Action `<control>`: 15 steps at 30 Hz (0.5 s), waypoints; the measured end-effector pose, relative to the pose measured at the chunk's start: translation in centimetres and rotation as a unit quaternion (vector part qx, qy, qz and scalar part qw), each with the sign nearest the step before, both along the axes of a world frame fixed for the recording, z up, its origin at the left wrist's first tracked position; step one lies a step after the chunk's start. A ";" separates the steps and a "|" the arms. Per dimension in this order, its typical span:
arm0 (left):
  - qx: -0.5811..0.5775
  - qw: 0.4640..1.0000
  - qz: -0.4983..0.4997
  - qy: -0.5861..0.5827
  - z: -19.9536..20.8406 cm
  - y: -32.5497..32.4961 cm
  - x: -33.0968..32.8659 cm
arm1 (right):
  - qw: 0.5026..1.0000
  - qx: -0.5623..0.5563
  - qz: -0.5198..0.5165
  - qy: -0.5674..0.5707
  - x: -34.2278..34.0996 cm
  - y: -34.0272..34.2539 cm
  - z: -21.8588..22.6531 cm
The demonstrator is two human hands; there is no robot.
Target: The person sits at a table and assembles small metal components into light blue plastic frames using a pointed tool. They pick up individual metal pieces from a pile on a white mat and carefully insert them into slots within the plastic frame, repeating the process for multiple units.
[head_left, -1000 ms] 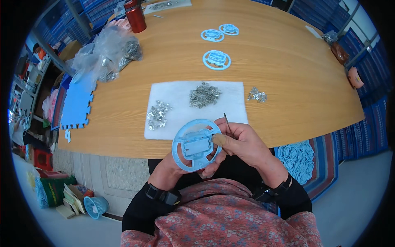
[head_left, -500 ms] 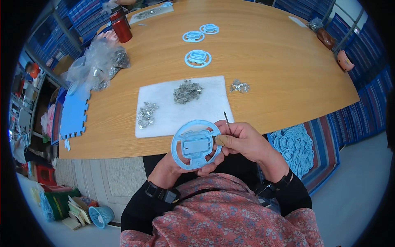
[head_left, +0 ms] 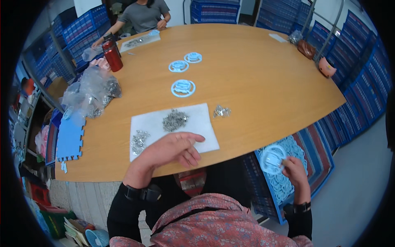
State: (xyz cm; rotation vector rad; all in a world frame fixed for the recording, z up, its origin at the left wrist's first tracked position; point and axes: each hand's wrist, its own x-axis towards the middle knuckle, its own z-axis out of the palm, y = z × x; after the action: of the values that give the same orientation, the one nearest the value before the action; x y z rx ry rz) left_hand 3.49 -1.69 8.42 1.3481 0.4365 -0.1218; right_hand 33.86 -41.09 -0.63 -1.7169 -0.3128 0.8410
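Observation:
My left hand (head_left: pixel 177 149) hovers by the near edge of a white foam sheet (head_left: pixel 202 127), fingers stretched out and nothing in them. Two heaps of small metal pieces lie on that sheet: a darker pile (head_left: pixel 175 120) and a shinier one (head_left: pixel 140 142). Off to the right, my right hand (head_left: pixel 295 169) grips the edge of a light blue plastic steering-wheel-shaped part (head_left: pixel 273 159). That part is above a blue crate (head_left: pixel 269 201) holding many similar light blue parts (head_left: pixel 293 144). Whether the thin dark tool is still in my right hand cannot be made out.
Three more light blue wheel-shaped parts, the nearest one (head_left: pixel 183 88) included, lie on the wooden table (head_left: pixel 247 82). A few metal pieces (head_left: pixel 221 111) sit beside the sheet. Plastic bags (head_left: pixel 92 88), a red flask (head_left: pixel 112 59) and a blue foam mat (head_left: pixel 70 138) line the left; another person (head_left: pixel 144 18) sits across.
My hands have parted. The right one has carried a light blue wheel-shaped part right, over the crate; the left has let go and opened above the sheet. The view has tilted up.

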 end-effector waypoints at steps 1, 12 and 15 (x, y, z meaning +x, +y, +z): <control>0.057 0.998 0.006 -0.005 0.6 1.5 0.9 | 0.999 -0.038 -0.032 0.004 1.8 -2.9 -1.3; 0.652 0.722 0.227 0.052 -8.1 20.3 11.4 | 0.949 -0.050 -0.152 -0.273 5.6 -0.1 -6.9; 0.615 0.754 0.145 0.179 -5.5 18.0 15.1 | 0.945 -0.006 -0.108 -0.308 3.4 4.5 -3.6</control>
State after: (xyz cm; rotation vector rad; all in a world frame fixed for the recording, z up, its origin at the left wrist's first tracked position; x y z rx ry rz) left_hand 18.56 16.36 2.95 2.5483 1.1722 0.2281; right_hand 37.25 -36.62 -4.22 -1.9538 -0.5231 0.1253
